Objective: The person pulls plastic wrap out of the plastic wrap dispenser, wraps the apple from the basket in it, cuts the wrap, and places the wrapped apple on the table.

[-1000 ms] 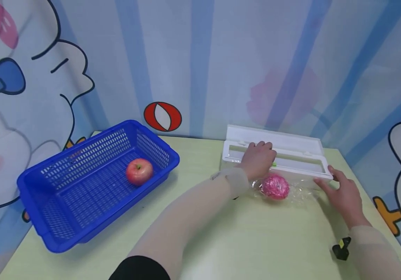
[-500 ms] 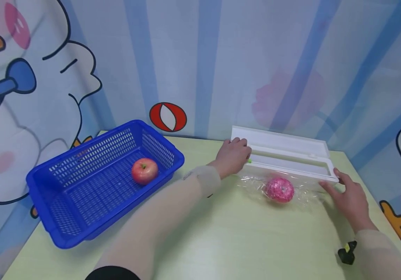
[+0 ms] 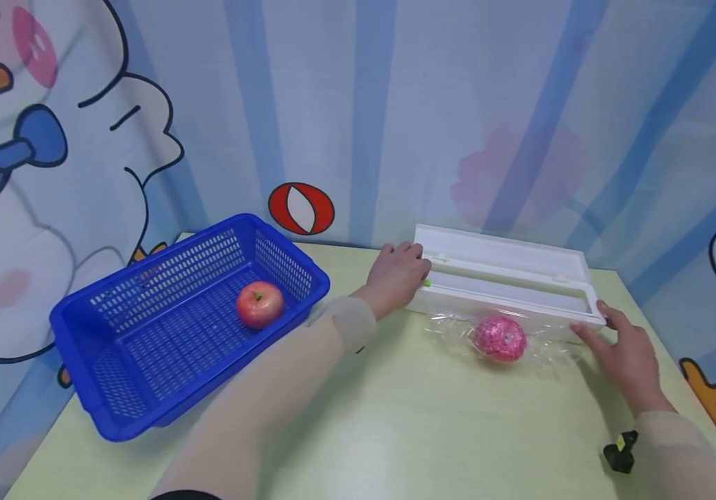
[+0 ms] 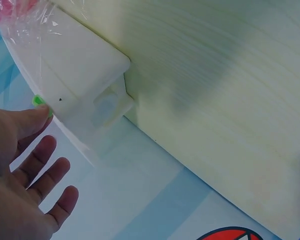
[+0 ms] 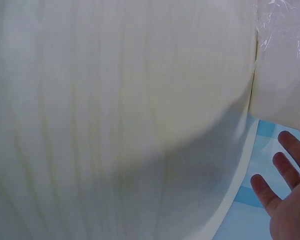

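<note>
- Change vs ~1 s ago: L hand w/ green slider tab was approx mid-box, now at L end of white film dispenser. Mostly done by 0.5 s ago, only a bit further L since.
- L fingers: thumb + index pinch the green tab (L wrist view); other fingers loosely bent, nothing in them.
- R hand: same spot as 1 s ago, thumb on dispenser front, fingers round R end, i.e. gripping that end; remaining fingers spread in R wrist view.
- Round pink ball: on table, at 6 o'clock of dispenser, just beside its front. L hand at its 10 o'clock, R hand at 3.
- Clear film: crinkled about the ball, runs up to dispenser front. Draped vs fully wrapped: can't tell.
- Meaning (judgement): tab now past film's L edge, so the pass across the film looks approx complete; R hand prob. steadying the box. Film severed or attached: can't confirm, edge too transparent.
- Dispenser lid: raised, at 12 o'clock, behind the slot.
- Blue basket: 9 o'clock of ball, well apart; red apple inside, near basket's 3 o'clock end, no visible film on it.
- Small black obj: approx 4 o'clock of ball, by R sleeve; ID unclear.
</note>
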`<state>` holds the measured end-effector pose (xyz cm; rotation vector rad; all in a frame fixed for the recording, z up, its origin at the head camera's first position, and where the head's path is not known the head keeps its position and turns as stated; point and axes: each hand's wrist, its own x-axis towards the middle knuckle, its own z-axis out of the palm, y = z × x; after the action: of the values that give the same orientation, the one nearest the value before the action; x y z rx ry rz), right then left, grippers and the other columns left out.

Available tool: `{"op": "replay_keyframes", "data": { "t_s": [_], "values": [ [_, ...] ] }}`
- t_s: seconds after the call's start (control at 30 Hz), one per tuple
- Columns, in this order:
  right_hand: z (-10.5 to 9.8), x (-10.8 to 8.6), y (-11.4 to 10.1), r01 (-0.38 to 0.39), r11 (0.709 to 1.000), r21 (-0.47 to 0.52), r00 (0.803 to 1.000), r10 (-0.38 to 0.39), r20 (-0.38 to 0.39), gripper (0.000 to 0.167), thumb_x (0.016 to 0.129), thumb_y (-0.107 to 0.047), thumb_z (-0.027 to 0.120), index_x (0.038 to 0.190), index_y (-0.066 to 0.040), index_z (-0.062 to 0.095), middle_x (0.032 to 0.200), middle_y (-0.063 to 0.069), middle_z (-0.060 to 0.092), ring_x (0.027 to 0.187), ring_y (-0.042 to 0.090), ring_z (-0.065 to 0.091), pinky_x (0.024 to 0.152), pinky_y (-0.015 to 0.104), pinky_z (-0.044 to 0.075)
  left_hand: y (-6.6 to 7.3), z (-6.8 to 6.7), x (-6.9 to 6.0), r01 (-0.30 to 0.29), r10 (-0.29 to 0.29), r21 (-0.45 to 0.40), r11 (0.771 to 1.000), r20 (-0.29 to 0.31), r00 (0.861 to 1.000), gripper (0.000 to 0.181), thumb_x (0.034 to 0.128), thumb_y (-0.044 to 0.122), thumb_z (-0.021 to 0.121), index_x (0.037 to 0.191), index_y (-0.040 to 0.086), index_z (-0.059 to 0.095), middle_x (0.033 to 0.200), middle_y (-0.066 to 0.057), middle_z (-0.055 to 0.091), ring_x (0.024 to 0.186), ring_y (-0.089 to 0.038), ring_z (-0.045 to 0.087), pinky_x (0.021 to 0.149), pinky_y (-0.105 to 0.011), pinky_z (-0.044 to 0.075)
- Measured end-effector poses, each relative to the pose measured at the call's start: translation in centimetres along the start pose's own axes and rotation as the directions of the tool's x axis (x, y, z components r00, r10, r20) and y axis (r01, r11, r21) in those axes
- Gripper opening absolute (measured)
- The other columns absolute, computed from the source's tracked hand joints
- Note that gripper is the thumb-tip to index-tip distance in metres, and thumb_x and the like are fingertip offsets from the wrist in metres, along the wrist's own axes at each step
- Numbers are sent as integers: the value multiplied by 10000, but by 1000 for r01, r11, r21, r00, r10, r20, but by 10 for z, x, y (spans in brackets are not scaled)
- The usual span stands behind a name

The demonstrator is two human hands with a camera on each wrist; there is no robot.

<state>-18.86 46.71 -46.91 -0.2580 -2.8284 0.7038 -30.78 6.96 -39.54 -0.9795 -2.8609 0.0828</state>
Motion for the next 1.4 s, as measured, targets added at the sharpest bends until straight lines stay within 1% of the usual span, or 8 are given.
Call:
{"op": "replay_keyframes", "data": {
  "t_s": [0.2, 0.33, 0.47, 0.57, 0.67, 0.9, 1.13, 1.4],
  "values": [
    [1, 0, -3, -3, 1000, -3, 1000, 3, -3, 844, 1075, -507, 607, 1656, 10, 280, 1455, 443, 477, 1286, 644, 433, 1006, 781, 370, -8, 0, -5, 11, -10, 48, 999, -18, 1000, 133, 1076, 189, 642, 1165, 233, 731, 1170, 30, 609, 1067, -181, 540, 915, -366, 443],
    [0, -1, -4, 3, 1000, -6, 1000, -3, -11, 837, 1076, -503, 608, 1653, 11, 288, 1445, 441, 483, 1267, 645, 438, 989, 778, 371, -4, 0, -7, 16, -15, 79, 997, -15, 1000, 193, 1100, 238, 582, 1239, 224, 716, 1218, 20, 600, 1100, -188, 536, 948, -383, 451],
    [0, -2, -2, 10, 1000, -7, 1000, -11, -13, 834, 1075, -499, 613, 1649, 16, 296, 1445, 438, 489, 1266, 649, 440, 988, 779, 370, 12, 3, -6, -6, 13, 87, 996, -76, 997, 304, 1090, 391, 524, 1282, 216, 681, 1242, 22, 579, 1120, -179, 536, 976, -386, 451],
    [0, -2, -1, 14, 1000, -9, 1000, -14, -14, 836, 1073, -504, 614, 1647, 16, 300, 1447, 440, 488, 1273, 653, 437, 997, 782, 367, 30, 6, -2, -55, 64, 72, 996, -118, 991, 420, 1078, 531, 498, 1322, 229, 655, 1264, 31, 571, 1160, -167, 534, 1006, -383, 442],
    [-1, 0, -1, 18, 1000, -15, 1000, -18, -11, 842, 1069, -514, 615, 1649, 11, 302, 1446, 445, 486, 1277, 652, 437, 1001, 784, 366, 48, 10, 5, -98, 105, 67, 993, -114, 988, 512, 1073, 627, 476, 1397, 259, 623, 1327, 48, 563, 1240, -149, 521, 1062, -380, 430],
    [-2, 1, 2, 86, 996, -8, 996, -86, 2, 810, 1081, -447, 624, 1649, 27, 291, 1454, 462, 472, 1279, 650, 471, 987, 788, 400, 80, 16, 25, -171, 179, 76, 982, -113, 977, 477, 1077, 567, 558, 1470, 303, 607, 1411, 80, 571, 1327, -120, 508, 1142, -354, 406],
    [-4, -4, 2, 165, 986, -17, 986, -165, 11, 801, 1088, -407, 625, 1661, 20, 264, 1513, 460, 413, 1330, 674, 413, 1012, 817, 365, 91, 20, 34, -194, 206, 93, 977, -137, 969, 347, 1083, 387, 628, 1421, 312, 655, 1344, 104, 618, 1274, -96, 542, 1101, -322, 432],
    [-17, -20, -3, 223, 974, -27, 974, -224, -22, 717, 1053, -333, 691, 1617, -1, 398, 1552, 390, 388, 1372, 649, 353, 1019, 849, 325, 95, 24, 40, -243, 258, 100, 965, -182, 949, 309, 1090, 404, 620, 1372, 296, 688, 1315, 105, 657, 1242, -95, 583, 1076, -306, 452]
  ]
}}
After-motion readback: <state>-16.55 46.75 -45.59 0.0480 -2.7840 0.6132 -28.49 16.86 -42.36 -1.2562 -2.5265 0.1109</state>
